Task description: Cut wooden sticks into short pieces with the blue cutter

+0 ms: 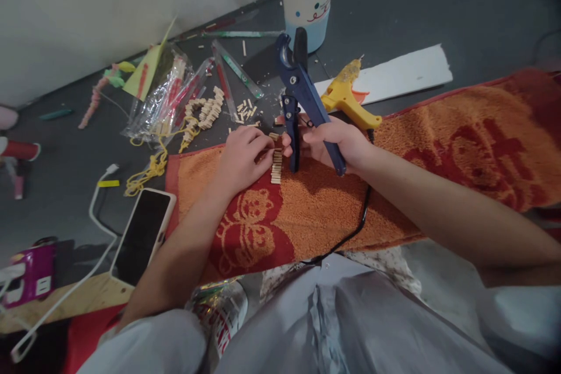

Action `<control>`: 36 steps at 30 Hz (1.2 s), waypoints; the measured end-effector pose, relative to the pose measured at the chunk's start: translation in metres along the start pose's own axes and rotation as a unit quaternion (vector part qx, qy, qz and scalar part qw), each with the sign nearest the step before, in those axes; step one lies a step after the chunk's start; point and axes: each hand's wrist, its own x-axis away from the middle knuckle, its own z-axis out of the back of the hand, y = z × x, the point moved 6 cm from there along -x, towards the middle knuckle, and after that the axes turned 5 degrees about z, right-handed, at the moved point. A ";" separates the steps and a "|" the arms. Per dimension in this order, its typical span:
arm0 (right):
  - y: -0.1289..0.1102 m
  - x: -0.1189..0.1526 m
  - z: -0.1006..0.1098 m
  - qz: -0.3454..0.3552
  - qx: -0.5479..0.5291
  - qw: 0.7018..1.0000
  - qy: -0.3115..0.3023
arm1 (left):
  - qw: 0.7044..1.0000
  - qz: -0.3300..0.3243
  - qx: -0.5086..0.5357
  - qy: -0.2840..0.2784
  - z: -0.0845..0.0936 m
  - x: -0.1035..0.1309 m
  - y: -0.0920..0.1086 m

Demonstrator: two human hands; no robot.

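Note:
My right hand [335,140] is wrapped around a blue pipe cutter [307,85], whose curved jaw points up and away from me. Curled fingers bring my left hand [248,158] to the edge of a neat row of short wooden stick pieces [276,166] on the orange towel [324,204]. Another small wooden piece [274,136] shows between the two hands' fingertips; which hand has it, I cannot tell. More loose cut pieces [244,111] are scattered just beyond my left hand.
A yellow glue gun [348,93] lies by a white board [407,76], its black cord [362,219] crossing the towel. A patterned cup [309,6] stands behind. Leftward are plastic packets [164,93], yellow yarn [149,172], a strung wooden chain [205,110] and a phone [142,236].

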 end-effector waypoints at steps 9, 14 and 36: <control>0.002 0.000 0.001 -0.007 -0.009 1.000 -0.006 | 1.000 0.012 0.023 -0.008 0.001 -0.001 -0.001; 0.000 0.001 0.000 0.008 0.019 1.000 -0.017 | 0.999 0.026 0.026 0.034 0.007 0.001 -0.004; -0.032 0.027 -0.014 0.198 0.594 0.779 0.005 | 0.819 0.251 0.409 0.314 0.064 0.014 -0.014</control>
